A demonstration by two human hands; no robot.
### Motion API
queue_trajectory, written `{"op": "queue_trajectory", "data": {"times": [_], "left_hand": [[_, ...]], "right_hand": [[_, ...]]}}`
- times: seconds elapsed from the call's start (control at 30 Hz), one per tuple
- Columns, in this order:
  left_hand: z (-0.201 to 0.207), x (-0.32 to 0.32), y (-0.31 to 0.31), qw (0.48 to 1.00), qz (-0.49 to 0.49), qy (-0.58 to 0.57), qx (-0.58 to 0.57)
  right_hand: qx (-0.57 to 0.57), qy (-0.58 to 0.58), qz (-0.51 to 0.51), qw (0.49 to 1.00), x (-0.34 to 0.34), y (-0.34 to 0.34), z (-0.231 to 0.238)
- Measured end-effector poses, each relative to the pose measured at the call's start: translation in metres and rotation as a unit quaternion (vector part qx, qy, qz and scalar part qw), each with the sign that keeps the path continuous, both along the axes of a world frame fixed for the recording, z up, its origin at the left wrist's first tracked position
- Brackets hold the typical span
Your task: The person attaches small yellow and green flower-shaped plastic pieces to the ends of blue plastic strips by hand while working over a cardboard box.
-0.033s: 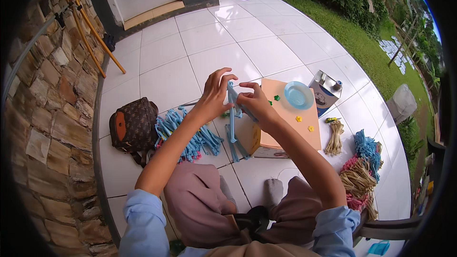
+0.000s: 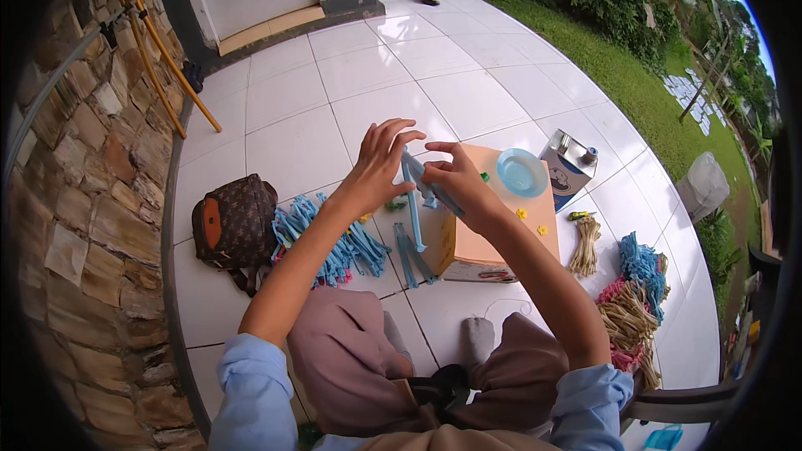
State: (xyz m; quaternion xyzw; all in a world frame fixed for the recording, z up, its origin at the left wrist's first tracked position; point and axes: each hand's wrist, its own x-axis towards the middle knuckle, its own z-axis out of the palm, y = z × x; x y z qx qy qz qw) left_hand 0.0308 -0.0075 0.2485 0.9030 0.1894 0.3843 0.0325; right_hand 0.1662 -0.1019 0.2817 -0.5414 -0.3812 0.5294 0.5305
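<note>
Dangling blue strip (image 2: 416, 215) between the hands (image 2: 376, 169)

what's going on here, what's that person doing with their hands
A person is handling light-blue strips over a tiled floor. The right hand holds them; the left hand is right beside them, its grip unclear. A heap of similar blue pieces lies to the left, and a blue dish sits on the box to the right.

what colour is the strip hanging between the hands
Light blue; the strip shows best in the head view.
</note>
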Motion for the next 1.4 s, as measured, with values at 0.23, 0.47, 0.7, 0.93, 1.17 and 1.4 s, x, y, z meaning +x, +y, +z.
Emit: {"op": "queue_trajectory", "data": {"times": [0.23, 0.47, 0.7, 0.93, 1.17, 1.4], "left_hand": [[0.047, 0.031, -0.056, 0.955, -0.045, 0.013, -0.292], [-0.011, 0.04, -0.047, 0.885, -0.025, -0.094, -0.455], [0.001, 0.026, -0.046, 0.964, -0.016, -0.101, -0.247], [0.005, 0.02, -0.033, 0.973, 0.062, -0.166, -0.15], [0.016, 0.012, -0.037, 0.936, 0.041, -0.098, -0.336], [0.015, 0.01, -0.044, 0.974, -0.011, 0.078, -0.213]], "right_hand": [[0.223, 0.152, -0.173, 0.947, 0.058, -0.071, 0.058], [0.133, 0.186, -0.263, 0.937, 0.053, -0.075, -0.009], [0.201, 0.014, -0.299, 0.933, 0.051, -0.067, -0.014], [0.236, -0.031, -0.324, 0.915, 0.064, -0.064, -0.012], [0.179, -0.088, -0.129, 0.971, 0.047, -0.061, -0.01], [0.26, 0.002, -0.13, 0.957, 0.036, -0.048, -0.012]]}}
